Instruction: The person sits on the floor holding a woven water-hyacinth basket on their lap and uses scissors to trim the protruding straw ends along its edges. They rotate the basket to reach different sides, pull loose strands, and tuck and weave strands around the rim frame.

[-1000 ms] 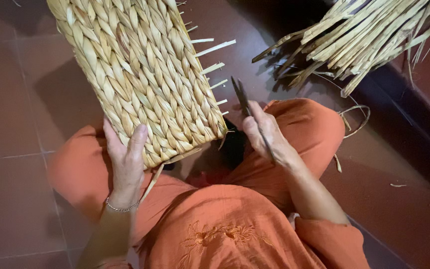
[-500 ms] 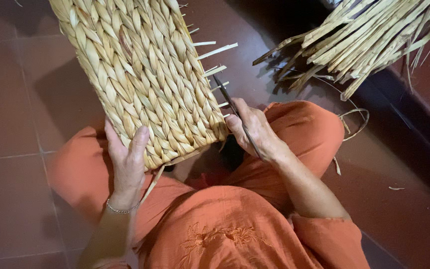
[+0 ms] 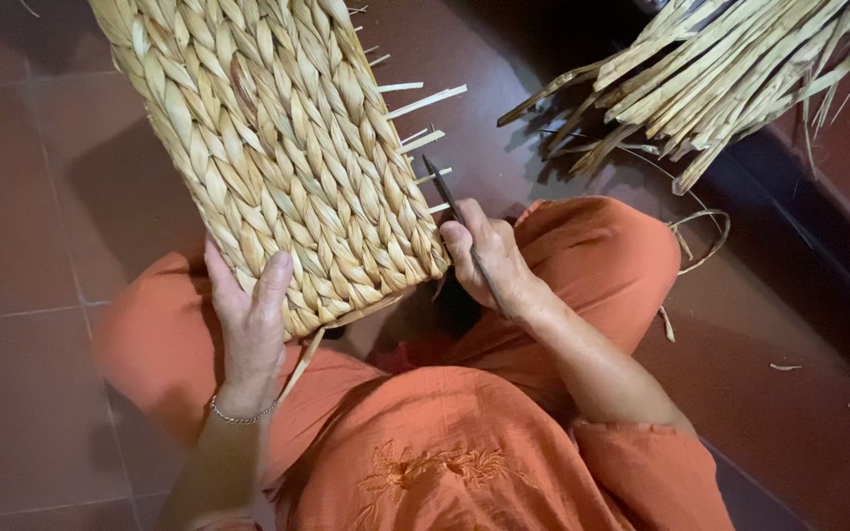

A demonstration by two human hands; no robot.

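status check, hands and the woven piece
Left hand grips woven basket bottom edge. Right hand holds dark tool at stub ends. Nothing in the way.

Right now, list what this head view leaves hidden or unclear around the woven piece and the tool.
- Woven panel: its upper part is cut off by the top edge of the head view.
- Thin dark tool: its handle end is hidden inside the right hand.
- Left hand: the thumb lies behind the panel.
- Bundle of dried strips: runs out past the top and right edges.
- Underside of the panel: hidden.
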